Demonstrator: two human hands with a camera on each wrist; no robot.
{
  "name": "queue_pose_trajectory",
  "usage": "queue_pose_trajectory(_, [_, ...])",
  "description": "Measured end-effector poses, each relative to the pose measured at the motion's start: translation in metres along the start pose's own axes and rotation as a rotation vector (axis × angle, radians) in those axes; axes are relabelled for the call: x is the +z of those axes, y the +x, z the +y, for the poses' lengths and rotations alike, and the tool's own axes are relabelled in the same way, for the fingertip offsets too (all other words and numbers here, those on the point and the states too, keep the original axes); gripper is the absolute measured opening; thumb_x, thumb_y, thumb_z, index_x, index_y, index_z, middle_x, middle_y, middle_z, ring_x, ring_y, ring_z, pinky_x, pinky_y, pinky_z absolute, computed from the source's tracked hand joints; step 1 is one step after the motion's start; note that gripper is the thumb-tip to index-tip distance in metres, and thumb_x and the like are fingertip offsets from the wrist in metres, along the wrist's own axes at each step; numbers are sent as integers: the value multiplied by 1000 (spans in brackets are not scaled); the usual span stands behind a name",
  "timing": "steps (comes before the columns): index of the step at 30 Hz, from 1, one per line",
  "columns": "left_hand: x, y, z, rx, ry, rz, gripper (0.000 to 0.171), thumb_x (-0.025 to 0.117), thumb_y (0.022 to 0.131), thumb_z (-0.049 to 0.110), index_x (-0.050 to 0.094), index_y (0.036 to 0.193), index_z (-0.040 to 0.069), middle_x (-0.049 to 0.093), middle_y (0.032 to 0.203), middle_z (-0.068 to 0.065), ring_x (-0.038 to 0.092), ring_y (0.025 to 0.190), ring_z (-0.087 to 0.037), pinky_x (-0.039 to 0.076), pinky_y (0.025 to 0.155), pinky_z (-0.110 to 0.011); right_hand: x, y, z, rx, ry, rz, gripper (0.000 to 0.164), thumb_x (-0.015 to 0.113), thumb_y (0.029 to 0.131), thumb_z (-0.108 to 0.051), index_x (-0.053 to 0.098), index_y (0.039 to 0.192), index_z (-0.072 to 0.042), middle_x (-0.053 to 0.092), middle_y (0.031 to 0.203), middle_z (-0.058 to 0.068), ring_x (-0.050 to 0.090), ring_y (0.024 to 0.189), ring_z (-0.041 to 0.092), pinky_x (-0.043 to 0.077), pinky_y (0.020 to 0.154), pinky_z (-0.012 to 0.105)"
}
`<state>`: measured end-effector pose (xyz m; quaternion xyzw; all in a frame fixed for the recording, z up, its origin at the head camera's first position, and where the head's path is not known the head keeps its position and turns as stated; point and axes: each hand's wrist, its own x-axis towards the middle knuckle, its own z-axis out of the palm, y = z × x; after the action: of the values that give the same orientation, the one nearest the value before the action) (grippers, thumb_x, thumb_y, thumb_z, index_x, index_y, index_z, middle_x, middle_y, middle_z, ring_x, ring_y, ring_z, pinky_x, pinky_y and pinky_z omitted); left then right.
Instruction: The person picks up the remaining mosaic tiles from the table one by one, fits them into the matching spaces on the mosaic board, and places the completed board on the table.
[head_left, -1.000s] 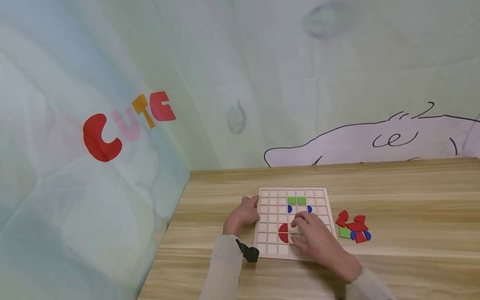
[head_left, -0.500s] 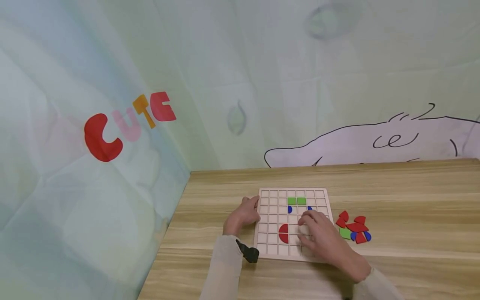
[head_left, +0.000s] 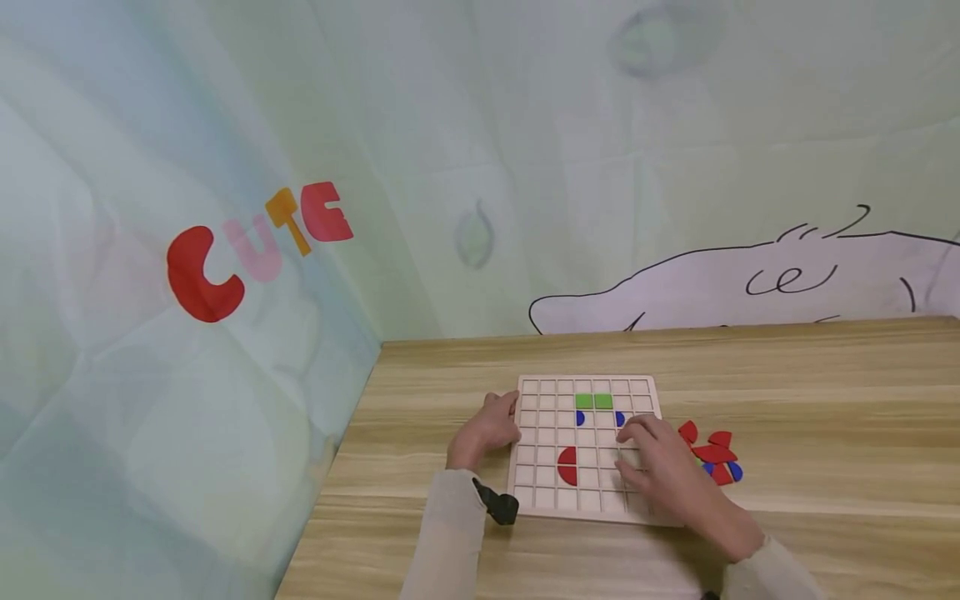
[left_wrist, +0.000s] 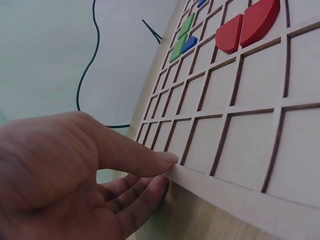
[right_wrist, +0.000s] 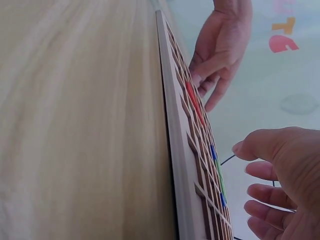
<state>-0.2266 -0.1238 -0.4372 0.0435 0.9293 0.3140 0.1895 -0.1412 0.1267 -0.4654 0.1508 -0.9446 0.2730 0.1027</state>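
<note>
The left edge of the grid board (head_left: 546, 437) is pinched by the left hand (head_left: 489, 427), its thumb shown atop in the left wrist view. Over the board, the fingers of the right hand (head_left: 667, 465) are parted, unladen. Inset pieces (head_left: 567, 457) are seen in its cells; loose pieces (head_left: 713, 454) are scattered to its right.
</note>
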Motion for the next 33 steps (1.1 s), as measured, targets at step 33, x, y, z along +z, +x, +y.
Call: queue_pose_trajectory(33, [2,1,-3,0,9,9,77,56,78,-4,33,150,11,39,130,-16,43,98,-27,37,78,-35,-30,0,45,13,3,65,27,75,78,-12,64,100,-2,57,108,15,51,88,24,46,70,34])
